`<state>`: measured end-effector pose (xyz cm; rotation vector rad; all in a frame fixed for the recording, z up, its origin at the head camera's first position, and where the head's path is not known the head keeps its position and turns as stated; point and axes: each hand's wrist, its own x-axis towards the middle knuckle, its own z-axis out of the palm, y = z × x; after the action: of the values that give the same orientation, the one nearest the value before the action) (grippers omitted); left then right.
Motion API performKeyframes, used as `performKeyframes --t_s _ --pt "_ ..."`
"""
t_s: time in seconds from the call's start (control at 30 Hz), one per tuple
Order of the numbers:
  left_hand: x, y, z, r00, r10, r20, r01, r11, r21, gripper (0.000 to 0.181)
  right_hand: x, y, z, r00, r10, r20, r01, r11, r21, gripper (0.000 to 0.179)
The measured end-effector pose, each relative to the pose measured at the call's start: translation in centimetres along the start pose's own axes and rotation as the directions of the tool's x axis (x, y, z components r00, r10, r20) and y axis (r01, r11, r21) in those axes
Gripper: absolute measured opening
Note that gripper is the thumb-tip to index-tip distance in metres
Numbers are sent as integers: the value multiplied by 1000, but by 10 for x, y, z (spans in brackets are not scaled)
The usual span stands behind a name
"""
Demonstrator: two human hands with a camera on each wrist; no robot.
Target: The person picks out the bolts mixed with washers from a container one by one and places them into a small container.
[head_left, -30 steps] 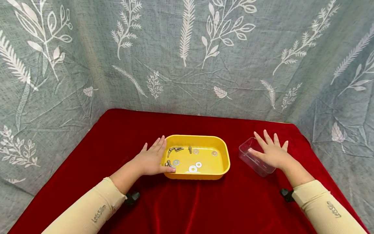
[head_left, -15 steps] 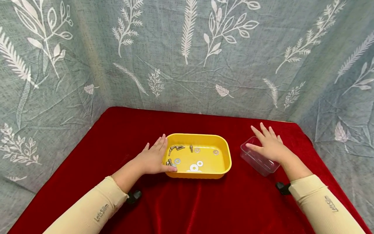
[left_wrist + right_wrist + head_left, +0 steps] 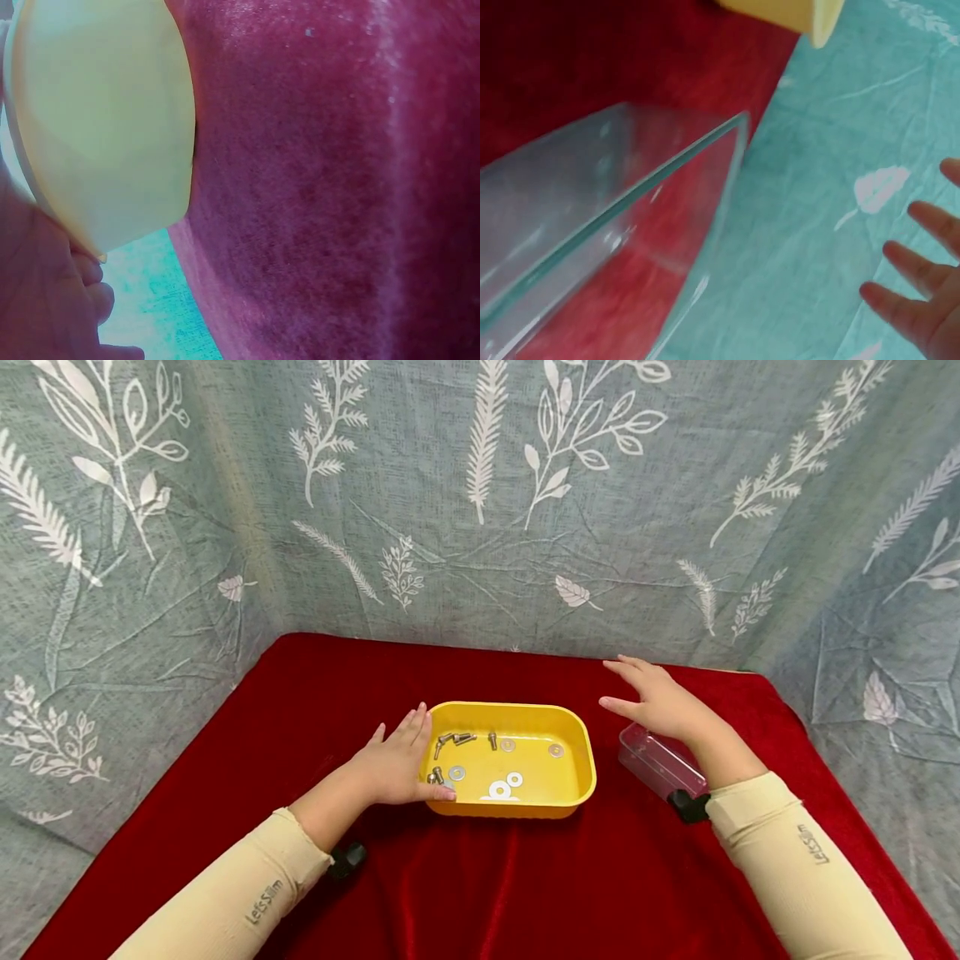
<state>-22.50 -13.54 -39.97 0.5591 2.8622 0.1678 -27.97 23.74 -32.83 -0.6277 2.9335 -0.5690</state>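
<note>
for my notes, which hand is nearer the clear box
The right hand: it hangs by the clear box, fingers off it. The left hand is farther, at the left end of the yellow tray, across it from the box.

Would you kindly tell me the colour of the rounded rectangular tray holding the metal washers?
The tray is bright yellow, showing best in the head view.

The person's left arm point(image 3: 225, 885) reaches forward and inward; the left hand point(image 3: 393, 768) has straight fingers point(image 3: 413, 735) pointing ahead, the thumb point(image 3: 435, 792) stretched rightward. The right arm point(image 3: 802, 860) angles inward too, the right hand point(image 3: 666, 702) turned left, its fingers point(image 3: 896, 306) extended and spread, its thumb point(image 3: 620, 707) apart.
</note>
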Motion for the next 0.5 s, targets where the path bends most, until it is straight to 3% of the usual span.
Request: performKeyframes --t_s 0.33,0.5 --pt "1 0 0 1000 -5 8 6 1000 -13 121 28 -34 6 996 -68 -59 78 980 184 57" --pt "2 0 1 1000 -9 14 10 1000 -14 122 44 -50 15 996 -82 -36 89 954 287 45"
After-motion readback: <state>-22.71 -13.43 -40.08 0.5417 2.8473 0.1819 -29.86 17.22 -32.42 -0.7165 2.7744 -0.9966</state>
